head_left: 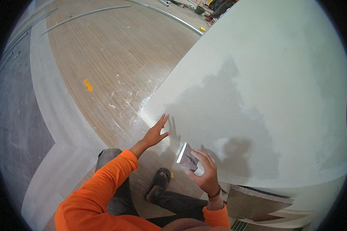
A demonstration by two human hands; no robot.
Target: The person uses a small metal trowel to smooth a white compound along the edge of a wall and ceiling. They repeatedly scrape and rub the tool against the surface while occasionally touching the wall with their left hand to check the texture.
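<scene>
My right hand is closed round the pale handle of a wide putty knife. White putty lies along the blade's edge, and the blade is held a little off the wall, tilted. My left hand is open, its fingers stretched out close to the wall's lower edge; I cannot tell whether the fingertips touch it. The pale wall fills the right side. A large grey, damp-looking patch spreads over it, with shadows of my hands and head on its lower part.
White splatters dot the wood-look floor beside the wall. An orange arrow marker lies there. Long metal profiles stretch across the far floor. Another person's legs show at the top. A brown panel is at lower right.
</scene>
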